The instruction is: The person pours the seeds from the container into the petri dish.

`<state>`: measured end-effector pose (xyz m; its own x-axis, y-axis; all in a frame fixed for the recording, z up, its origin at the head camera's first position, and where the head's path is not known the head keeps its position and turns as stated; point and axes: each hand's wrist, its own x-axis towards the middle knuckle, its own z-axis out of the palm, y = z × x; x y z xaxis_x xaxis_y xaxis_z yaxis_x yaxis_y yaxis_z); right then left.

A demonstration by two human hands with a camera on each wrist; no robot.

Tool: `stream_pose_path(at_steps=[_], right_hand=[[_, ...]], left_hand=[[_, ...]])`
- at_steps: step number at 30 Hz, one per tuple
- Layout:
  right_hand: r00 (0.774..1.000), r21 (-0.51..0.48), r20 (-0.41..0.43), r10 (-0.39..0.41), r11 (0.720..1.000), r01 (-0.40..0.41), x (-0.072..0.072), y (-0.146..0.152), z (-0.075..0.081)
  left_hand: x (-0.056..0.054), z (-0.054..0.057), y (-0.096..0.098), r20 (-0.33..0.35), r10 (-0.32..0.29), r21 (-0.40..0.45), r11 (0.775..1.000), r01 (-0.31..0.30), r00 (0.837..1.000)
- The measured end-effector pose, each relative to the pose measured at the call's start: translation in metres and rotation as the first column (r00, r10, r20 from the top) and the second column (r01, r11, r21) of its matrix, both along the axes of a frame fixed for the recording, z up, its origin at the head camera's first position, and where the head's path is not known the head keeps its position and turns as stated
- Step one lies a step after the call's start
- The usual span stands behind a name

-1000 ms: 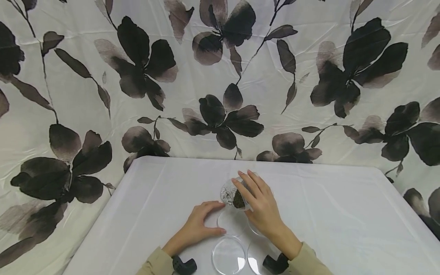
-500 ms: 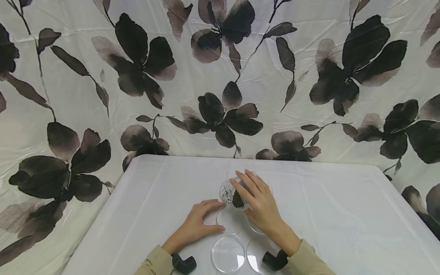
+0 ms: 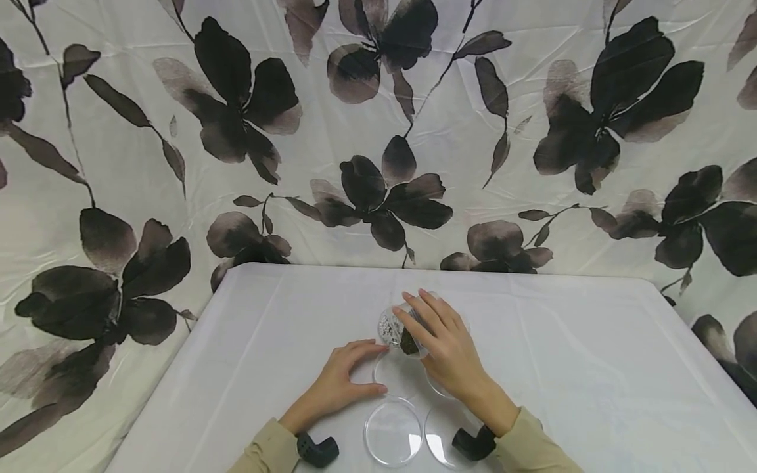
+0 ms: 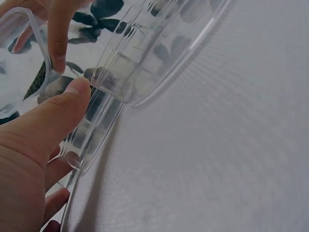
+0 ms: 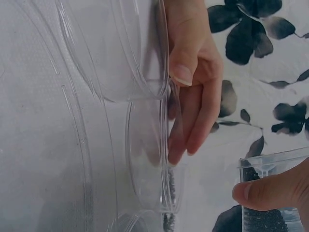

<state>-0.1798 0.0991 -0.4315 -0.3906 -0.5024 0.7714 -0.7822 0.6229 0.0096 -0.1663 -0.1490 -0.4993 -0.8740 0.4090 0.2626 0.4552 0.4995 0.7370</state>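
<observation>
My right hand (image 3: 452, 351) grips a clear plastic cup (image 5: 280, 157) with dark granules (image 5: 263, 221) inside. The cup leans over the far end of a group of clear round dishes, where dark specks (image 3: 390, 330) show in the far left dish. Its thumb lies across the cup's side in the right wrist view. Thumb and fingers of my left hand (image 3: 343, 378) span the middle left dish (image 3: 399, 378). In the left wrist view, the thumb is at one end of that dish (image 4: 99, 123) and the fingers curl behind its other end.
Two more clear dishes lie nearest me, a left one (image 3: 393, 433) and a right one (image 3: 440, 427). Another dish (image 3: 437, 384) is partly covered by my right hand. A white tabletop (image 3: 266, 328) bears them all, with a flower-patterned cloth (image 3: 497, 164) behind.
The head view shifts a little, so the scene sits slightly higher. Both hands and the cup keep nearly the same places over the dishes.
</observation>
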Motion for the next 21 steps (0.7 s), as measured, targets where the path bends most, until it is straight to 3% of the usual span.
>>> stream_pose_path(at_steps=[21], right_hand=[[1.0, 0.024, -0.008, 0.0, 1.0, 0.0, 0.0005, -0.0014, -0.0003]], left_hand=[[-0.0006, 0.0007, 0.0011, -0.015, -0.005, -0.003, 1.0, 0.005, 1.0]])
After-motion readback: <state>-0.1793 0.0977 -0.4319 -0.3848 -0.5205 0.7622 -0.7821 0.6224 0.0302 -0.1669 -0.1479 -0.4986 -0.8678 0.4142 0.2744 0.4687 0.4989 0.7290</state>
